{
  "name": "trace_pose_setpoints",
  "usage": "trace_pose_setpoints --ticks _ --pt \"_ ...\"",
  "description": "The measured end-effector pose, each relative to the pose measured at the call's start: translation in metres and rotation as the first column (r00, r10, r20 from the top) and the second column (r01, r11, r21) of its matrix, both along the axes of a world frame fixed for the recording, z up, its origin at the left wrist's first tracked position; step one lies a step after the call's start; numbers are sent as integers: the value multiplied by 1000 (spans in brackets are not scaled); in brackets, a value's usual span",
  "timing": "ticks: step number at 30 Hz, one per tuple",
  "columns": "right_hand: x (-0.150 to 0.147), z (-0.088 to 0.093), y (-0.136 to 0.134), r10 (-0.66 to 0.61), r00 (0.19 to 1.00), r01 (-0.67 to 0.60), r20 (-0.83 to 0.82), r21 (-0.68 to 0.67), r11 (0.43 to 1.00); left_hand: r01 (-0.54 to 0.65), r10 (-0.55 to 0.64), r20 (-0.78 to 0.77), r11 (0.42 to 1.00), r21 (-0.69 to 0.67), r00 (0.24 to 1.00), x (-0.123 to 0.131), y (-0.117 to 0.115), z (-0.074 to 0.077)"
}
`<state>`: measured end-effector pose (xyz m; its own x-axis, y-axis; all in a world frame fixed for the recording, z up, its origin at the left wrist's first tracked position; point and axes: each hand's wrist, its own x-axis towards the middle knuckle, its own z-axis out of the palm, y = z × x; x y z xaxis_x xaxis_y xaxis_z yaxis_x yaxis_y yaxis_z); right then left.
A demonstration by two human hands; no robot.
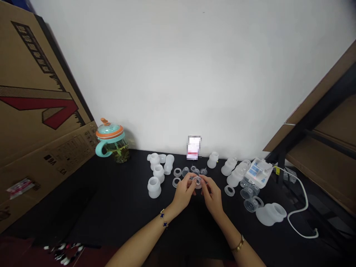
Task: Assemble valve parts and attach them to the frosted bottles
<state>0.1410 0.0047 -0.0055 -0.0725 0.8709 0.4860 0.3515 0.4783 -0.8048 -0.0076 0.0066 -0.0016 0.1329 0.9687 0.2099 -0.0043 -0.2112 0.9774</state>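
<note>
Between the fingertips of both hands is a translucent baby bottle collar ring (197, 182), with something clear in its middle that I cannot make out. My left hand (183, 192) grips it from the left, and my right hand (213, 195) pinches the opposite side. Just beyond the hands lie loose collar rings (177, 172) and clear silicone nipples (204, 171), partly hidden by my fingers. Several frosted white bottles (154, 187) stand to the left. A single bottle (213, 160) is upright near the wall.
Right of my hands are frosted bottles (236, 176), clear cups (251, 204), a ring (229, 190) and a white device (259, 172) with a white cable (306, 196). A lit phone (194, 147) leans on the wall. A teal jug (112, 142) and cardboard box (36, 92) are left.
</note>
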Motion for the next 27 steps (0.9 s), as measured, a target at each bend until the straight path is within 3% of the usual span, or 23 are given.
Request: trace_pose_setpoints --ticks 14,21,27 --pt "0 2 -1 -10 1000 10 17 11 1000 19 -17 60 1000 -17 998 1 -1 1" --pt "-1 6 -3 -4 1000 4 2 -24 1000 -23 23 16 1000 5 1000 1 -2 0" --pt "-3 -1 1 -9 1000 11 23 -88 996 -91 92 -24 996 20 996 1 -5 4"
